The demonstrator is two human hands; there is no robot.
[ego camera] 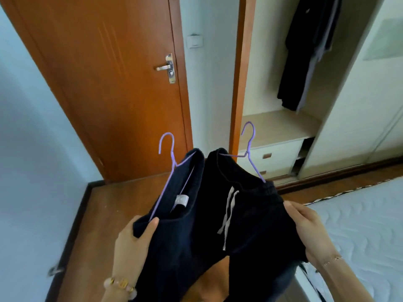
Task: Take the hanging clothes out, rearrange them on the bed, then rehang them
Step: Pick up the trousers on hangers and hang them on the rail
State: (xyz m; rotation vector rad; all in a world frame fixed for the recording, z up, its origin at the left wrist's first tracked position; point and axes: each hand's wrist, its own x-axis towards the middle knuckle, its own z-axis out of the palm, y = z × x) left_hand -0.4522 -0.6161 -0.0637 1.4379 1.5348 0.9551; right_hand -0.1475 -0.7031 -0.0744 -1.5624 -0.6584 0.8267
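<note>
Black garment w/ a pale neck label [185, 225] hangs on a purple wire hanger [168, 168]. Touching it, black drawstring trousers [257, 214] sit on a second purple wire hanger [250, 149]. Both are held up in front of the open cream wardrobe [261, 62], short of it, hooks pointing up.

Left hand [133, 243] is closed on the near shoulder of the labelled garment, thumb pinching cloth + hanger tip. Right hand [309, 232] grips the near side of the trousers' waistband, fingers curled over the cloth; whether it also has the wire, can't tell. Grey-white drawstring [229, 210] dangles down the trousers' front.

Step, as I judge it: both items are off the rail, on hangers, in transit btwn wardrobe and bed. Outbound or heading back to rehang can't be fixed from this.

- If rehanging: neither hand is near a hook, so a re-grip higher up is prob. needed, one hanger at a time.
- If laying out: a turn away from the wardrobe, keeping cloth from sliding off the wire.

Inside the wardrobe, dark hanging clothes [305, 51] remain above a pale wooden shelf [277, 125] and white drawers [274, 158]. White quilted bed [359, 225] lies in front of the wardrobe, nearer the person. Orange-brown wooden door [109, 83] stands left of the wardrobe.
</note>
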